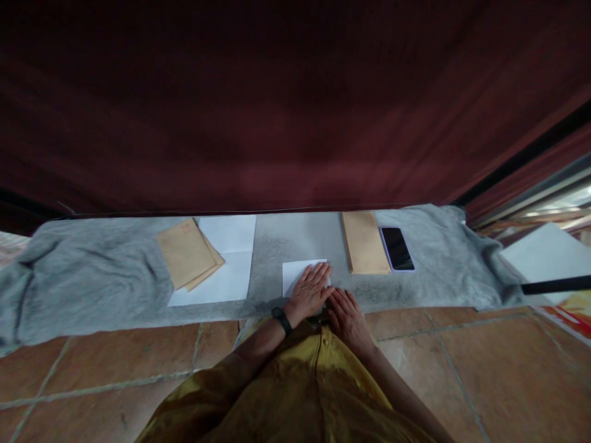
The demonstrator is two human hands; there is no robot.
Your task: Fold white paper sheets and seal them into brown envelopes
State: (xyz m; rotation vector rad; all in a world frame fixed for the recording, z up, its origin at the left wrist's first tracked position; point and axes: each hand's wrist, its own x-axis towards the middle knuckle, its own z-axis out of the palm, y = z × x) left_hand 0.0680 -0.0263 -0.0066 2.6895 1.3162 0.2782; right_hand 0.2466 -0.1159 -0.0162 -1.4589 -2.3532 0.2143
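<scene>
A small white sheet of paper (293,274), apparently folded, lies near the front edge of the grey cloth. My left hand (308,290) rests flat on it, fingers stretched toward the right and covering much of its right side. Close by, at the paper's lower right corner, is my right hand (346,312); its fingers lie extended, and the tips meet the thumb side of my left hand. Neither hand is seen gripping anything. To the right of the hands lies a stack of brown envelopes (365,243).
A phone (398,249) lies beside the envelope stack. On the left, a few brown envelopes (185,252) overlap a larger creased white sheet (237,264). Grey cloth (101,271) covers the narrow surface. A dark red curtain-like backdrop (286,123) rises behind it, and white sheets (549,255) lie far right.
</scene>
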